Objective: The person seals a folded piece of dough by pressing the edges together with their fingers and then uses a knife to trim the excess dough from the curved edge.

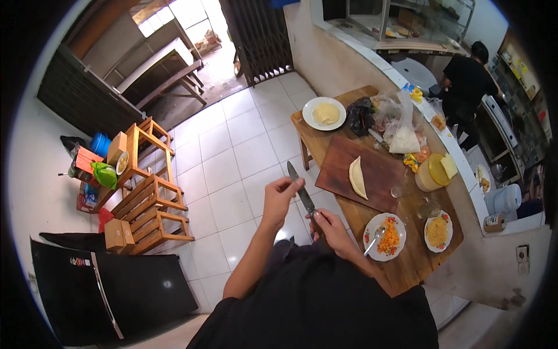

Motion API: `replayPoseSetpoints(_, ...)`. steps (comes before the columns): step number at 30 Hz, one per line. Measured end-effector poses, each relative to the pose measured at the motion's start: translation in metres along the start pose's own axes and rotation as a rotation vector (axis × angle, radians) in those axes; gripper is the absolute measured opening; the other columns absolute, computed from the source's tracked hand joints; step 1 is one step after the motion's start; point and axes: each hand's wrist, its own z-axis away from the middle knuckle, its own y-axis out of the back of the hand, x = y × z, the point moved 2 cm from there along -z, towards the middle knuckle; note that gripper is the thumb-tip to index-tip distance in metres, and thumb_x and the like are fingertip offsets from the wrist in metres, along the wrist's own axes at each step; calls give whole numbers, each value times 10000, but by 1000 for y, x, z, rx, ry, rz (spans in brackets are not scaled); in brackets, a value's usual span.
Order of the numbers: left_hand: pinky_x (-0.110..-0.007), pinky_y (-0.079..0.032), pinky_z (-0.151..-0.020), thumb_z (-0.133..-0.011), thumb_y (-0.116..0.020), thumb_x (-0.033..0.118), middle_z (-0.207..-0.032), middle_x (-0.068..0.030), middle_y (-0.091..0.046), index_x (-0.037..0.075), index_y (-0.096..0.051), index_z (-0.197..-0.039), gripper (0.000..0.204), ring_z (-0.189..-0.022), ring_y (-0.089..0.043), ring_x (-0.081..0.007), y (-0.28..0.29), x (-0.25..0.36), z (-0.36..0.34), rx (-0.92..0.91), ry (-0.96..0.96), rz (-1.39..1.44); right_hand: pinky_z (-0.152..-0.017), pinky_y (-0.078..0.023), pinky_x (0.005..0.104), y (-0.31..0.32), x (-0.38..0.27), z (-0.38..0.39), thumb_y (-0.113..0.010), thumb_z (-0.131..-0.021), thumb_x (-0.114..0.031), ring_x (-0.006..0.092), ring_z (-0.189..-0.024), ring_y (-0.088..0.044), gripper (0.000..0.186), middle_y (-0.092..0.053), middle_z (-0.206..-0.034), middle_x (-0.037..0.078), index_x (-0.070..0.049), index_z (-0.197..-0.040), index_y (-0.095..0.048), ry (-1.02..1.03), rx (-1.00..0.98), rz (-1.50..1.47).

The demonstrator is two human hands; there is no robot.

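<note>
My right hand (331,228) is closed round the handle of a knife (306,200), held in front of my body left of the table, its blade pointing away and up. The fingers of my left hand (279,200) are pinched at the blade's edge, partway along it. On the table, a wooden cutting board (337,166) bears a folded half-moon of pale dough (356,179). A small clear glass (396,191) stands at the board's right edge. Nearer me is a plate (370,227) of diced orange filling (390,238) with a spoon (375,238) in it.
A white plate (310,120) with a dough lump (326,114) sits at the wooden table's far end. Plastic bags (404,136), a yellow-lidded tub (427,177) and a plate of yellow food (437,232) line its right side. A person (465,81) in black stands beyond the counter.
</note>
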Motion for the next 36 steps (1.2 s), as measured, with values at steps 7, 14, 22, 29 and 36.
replayPoseSetpoints(7, -248, -393, -670, -884, -826, 170, -740, 32, -636, 14, -750, -791, 197, -700, -498, -62, -1, 10, -119, -148, 47, 8, -633, -472, 240, 3, -17, -61, -457, -1126, -266, 82, -677, -526, 316, -583, -826, 16, -8, -1172, -632, 18, 148, -123)
replayPoseSetpoints(14, -273, -411, -738, -875, -829, 154, -832, -6, -681, 27, -750, -787, 173, -777, -531, -93, -12, -11, -241, -541, 127, -90, -582, -412, 222, -17, -15, -135, -454, -1123, -260, 62, -633, -472, 318, -546, -771, -3, 1, -1163, -632, 127, 509, -171)
replayPoseSetpoints(22, -302, -453, -781, -854, -859, 200, -1072, -64, -751, 34, -801, -908, 184, -895, -624, -125, 2, -42, -310, -660, 337, -185, -553, -375, 228, -75, 3, -200, -495, -1109, -287, 67, -604, -475, 337, -549, -714, -15, 5, -1081, -660, 203, 836, -295)
replayPoseSetpoints(29, -290, -454, -784, -864, -843, 161, -1079, -58, -756, 23, -799, -935, 161, -928, -632, -111, -13, -55, -304, -737, 433, -126, -560, -387, 220, -89, 20, -203, -482, -1116, -291, 60, -608, -479, 347, -549, -716, -17, 1, -1075, -665, 151, 964, -353)
replayPoseSetpoints(36, -279, -445, -778, -864, -833, 153, -1081, -38, -760, 36, -800, -949, 149, -924, -630, -104, -30, -87, -311, -792, 537, -164, -573, -412, 226, -92, 31, -208, -487, -1115, -310, 60, -622, -487, 346, -538, -722, -22, -16, -1079, -667, 159, 1089, -368)
